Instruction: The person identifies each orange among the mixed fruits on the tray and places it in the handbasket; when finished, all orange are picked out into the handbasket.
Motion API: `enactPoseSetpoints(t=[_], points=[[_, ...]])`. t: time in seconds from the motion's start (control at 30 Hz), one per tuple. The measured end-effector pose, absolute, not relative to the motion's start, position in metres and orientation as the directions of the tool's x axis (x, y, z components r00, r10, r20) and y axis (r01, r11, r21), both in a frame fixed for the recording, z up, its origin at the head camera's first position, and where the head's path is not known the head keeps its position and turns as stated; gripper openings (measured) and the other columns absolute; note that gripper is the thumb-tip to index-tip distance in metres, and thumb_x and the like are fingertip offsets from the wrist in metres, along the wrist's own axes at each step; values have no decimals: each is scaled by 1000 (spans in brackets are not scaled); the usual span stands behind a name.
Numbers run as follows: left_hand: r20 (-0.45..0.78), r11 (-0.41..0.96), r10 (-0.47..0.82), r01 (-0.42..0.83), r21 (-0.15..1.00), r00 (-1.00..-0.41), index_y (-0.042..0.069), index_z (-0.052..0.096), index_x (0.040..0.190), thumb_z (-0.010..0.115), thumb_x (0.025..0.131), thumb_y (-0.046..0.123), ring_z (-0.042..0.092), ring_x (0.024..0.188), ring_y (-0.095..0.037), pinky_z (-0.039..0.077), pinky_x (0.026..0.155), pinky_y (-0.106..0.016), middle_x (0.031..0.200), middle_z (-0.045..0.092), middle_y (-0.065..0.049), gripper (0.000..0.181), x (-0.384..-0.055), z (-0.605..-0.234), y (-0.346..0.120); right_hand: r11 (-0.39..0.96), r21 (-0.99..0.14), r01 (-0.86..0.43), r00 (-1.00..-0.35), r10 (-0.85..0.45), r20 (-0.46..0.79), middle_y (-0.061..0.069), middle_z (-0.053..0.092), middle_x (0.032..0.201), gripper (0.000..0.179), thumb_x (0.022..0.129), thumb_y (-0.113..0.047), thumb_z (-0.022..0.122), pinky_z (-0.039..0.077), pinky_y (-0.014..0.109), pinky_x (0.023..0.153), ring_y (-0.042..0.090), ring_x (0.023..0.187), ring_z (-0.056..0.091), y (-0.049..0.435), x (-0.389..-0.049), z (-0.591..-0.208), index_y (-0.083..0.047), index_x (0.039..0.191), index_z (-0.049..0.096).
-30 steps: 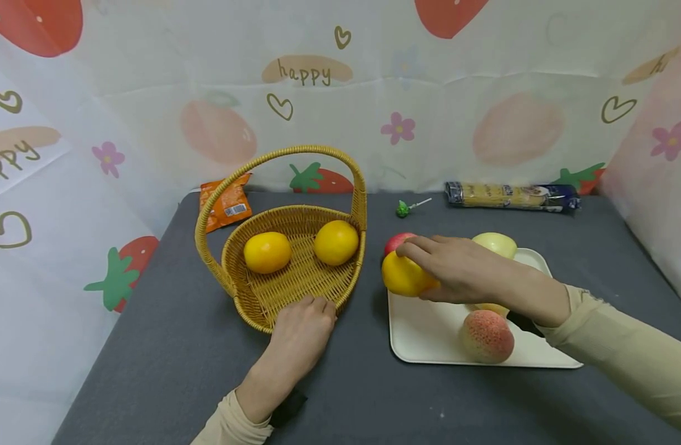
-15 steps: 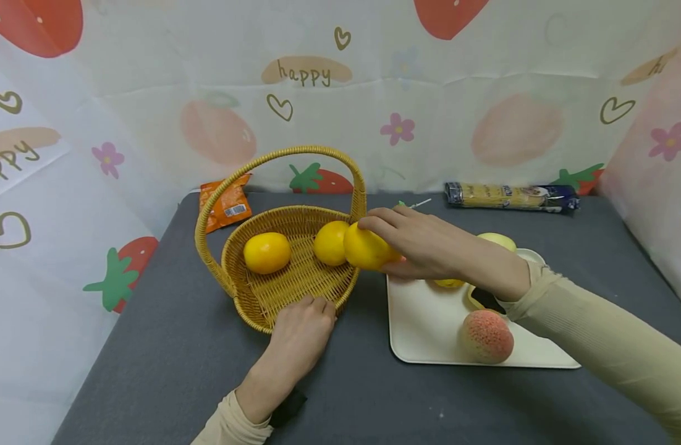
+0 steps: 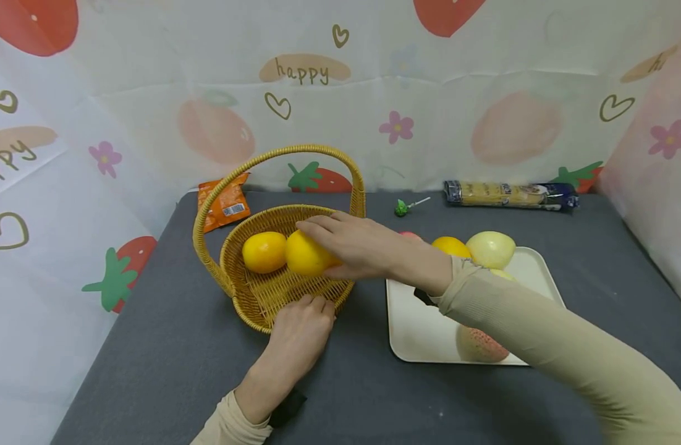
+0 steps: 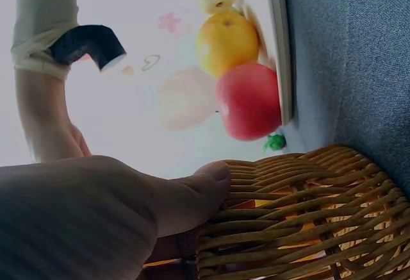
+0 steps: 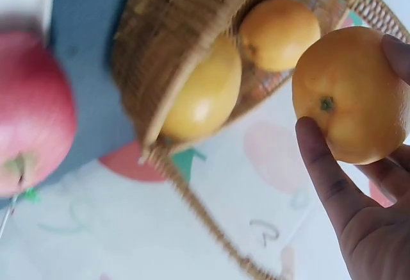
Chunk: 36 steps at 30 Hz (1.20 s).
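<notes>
My right hand point(image 3: 368, 247) holds an orange point(image 3: 307, 254) over the wicker basket point(image 3: 265, 303), with fingers and thumb spread round it in the right wrist view. My left hand point(image 3: 301, 337) grips the basket's near rim; its thumb point(image 4: 208, 177) lies over the woven edge in the left wrist view. Inside the basket, one orange point(image 3: 264, 252) sits at the left. A second basket orange point(image 5: 208, 94) shows in the right wrist view, but the right hand and held fruit hide it from the head view.
Right of the basket, a white tray point(image 3: 424, 327) carries a peach point(image 3: 487, 346), an orange point(image 3: 450, 246), a pale green fruit point(image 3: 490, 248) and a red apple point(image 4: 250, 100). Behind are a lollipop point(image 3: 401, 208), a noodle packet point(image 3: 502, 194) and an orange snack bag point(image 3: 226, 204).
My right hand has carried the orange leftward from above the tray to over the basket. The left hand keeps its grip on the rim, and the basket has stayed in place.
</notes>
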<state>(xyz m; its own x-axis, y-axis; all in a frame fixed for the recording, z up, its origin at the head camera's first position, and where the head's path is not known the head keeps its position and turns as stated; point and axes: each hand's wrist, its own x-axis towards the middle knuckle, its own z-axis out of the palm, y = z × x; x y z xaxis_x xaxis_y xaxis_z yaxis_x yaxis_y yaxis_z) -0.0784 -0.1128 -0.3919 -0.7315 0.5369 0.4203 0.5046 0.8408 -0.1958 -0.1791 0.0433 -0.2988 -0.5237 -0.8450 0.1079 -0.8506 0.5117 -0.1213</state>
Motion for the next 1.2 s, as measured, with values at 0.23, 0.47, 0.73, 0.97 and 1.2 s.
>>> enactPoseSetpoints(t=[0.23, 0.47, 0.73, 0.97, 1.2], points=[[423, 846, 530, 495, -199, -735, 10, 72, 74, 78, 82, 14, 54, 56, -16, 45, 48, -28, 67, 62, -1, 11, -78, -392, -113, 457, -103, -883, -466, -880, 91, 11, 55, 135, 66, 88, -32, 70, 48, 36, 100, 29, 115, 57, 10, -179, -312, -8, 144, 43], [439, 849, 525, 483, -213, -729, 11, 66, 67, 77, 82, 11, 48, 51, -15, 40, 44, -26, 61, 53, -1, 19, -77, -391, -112, 514, -158, -843, -519, -854, -6, 15, 54, 135, 69, 89, -35, 69, 49, 38, 99, 29, 114, 58, -7, -178, -324, -17, 149, 40], [441, 850, 525, 472, -234, -728, 11, 68, 70, 76, 84, 13, 50, 54, -15, 43, 47, -26, 64, 57, -2, 15, -76, -390, -113, 536, -153, -830, -538, -842, -29, 12, 55, 133, 70, 88, -37, 71, 53, 36, 90, 26, 105, 62, -12, -182, -333, -19, 149, 41], [439, 851, 524, 475, -225, -730, 10, 67, 70, 76, 83, 11, 50, 53, -16, 44, 48, -28, 63, 55, -2, 16, -76, -391, -113, 533, -195, -823, -531, -845, -71, 7, 58, 133, 68, 89, -37, 69, 52, 36, 91, 22, 109, 62, -22, -185, -338, -17, 148, 40], [451, 848, 527, 481, -222, -720, 10, 64, 66, 76, 83, 9, 48, 50, -17, 45, 48, -29, 61, 51, -2, 21, -76, -391, -113, 522, -244, -817, -513, -852, -105, 7, 61, 124, 65, 90, -33, 69, 50, 34, 94, 21, 104, 62, -28, -185, -342, -14, 145, 39]])
